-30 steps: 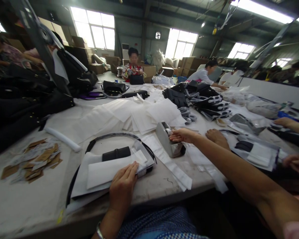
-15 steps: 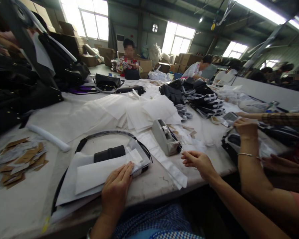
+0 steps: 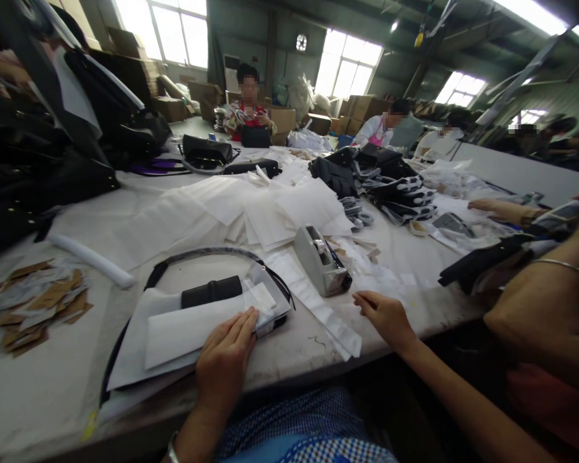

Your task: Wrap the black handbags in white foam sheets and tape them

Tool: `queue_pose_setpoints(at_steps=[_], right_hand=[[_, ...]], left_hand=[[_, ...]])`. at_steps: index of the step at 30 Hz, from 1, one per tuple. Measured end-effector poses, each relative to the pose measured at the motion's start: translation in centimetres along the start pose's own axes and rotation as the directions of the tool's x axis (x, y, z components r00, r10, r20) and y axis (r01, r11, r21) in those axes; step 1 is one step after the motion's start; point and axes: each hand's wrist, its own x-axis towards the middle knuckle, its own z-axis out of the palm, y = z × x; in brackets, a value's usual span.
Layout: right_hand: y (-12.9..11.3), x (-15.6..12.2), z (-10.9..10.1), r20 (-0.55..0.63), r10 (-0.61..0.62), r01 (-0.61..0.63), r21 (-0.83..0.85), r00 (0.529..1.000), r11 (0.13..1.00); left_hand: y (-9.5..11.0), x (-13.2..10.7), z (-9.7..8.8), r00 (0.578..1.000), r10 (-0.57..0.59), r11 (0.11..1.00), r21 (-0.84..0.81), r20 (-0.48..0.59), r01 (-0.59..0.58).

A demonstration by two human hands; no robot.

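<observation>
My left hand [image 3: 226, 350] lies flat, fingers stretched, on a folded white packing sheet [image 3: 193, 331]. The sheet is on a handbag mostly hidden under white wrapping, with its black strap [image 3: 207, 252] curving behind. A black rolled piece [image 3: 211, 292] shows above the sheet. Just right of a grey tape dispenser [image 3: 322, 262], my right hand [image 3: 383, 316] has thumb and fingers pinched together. Whatever is between those fingertips is too small to make out. White strips [image 3: 318, 308] lie on the table between the handbag and the dispenser.
Brown and white tags [image 3: 48, 308] are heaped at left beside a white roll [image 3: 91, 260]. White sheets [image 3: 251, 209] spread across the middle, with stacked black bags [image 3: 376, 177] behind. At right, a co-worker's arm [image 3: 545, 296] reaches over a black bag [image 3: 487, 260].
My right hand stays pinched by the dispenser, shifted only slightly. My left hand keeps its place on the sheet. The co-worker's arms at right have moved, and a black bag has shifted there.
</observation>
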Motion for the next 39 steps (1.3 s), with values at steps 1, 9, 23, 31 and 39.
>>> queue_pose_setpoints(at_steps=[1,9,23,31,39], right_hand=[[-0.1,-0.2,-0.8,0.016,-0.145,0.146,-0.125,0.989,0.981],[-7.3,2.4,-3.6,0.417,-0.787,0.890,-0.223,0.455,0.397],[-20.5,10.9,8.2,0.792,-0.608,0.974,0.173,-0.048,0.149],[-23.1,11.4,11.6,0.914,-0.379,0.988,0.157,-0.141,0.011],[-24.2,12.1,13.6,0.927,-0.334,0.985,0.171,-0.168,-0.020]], left_hand=[[0.0,0.0,0.0,1.000,0.000,1.000,-0.004,0.003,0.000],[0.7,0.3,-0.5,0.986,-0.165,0.986,-0.025,0.028,0.165],[1.1,0.3,0.0,0.968,-0.249,0.960,-0.124,0.041,0.253],[1.1,0.4,0.0,0.975,-0.220,0.970,-0.116,-0.039,0.214],[1.1,0.3,0.4,0.977,-0.198,0.977,-0.092,-0.081,0.191]])
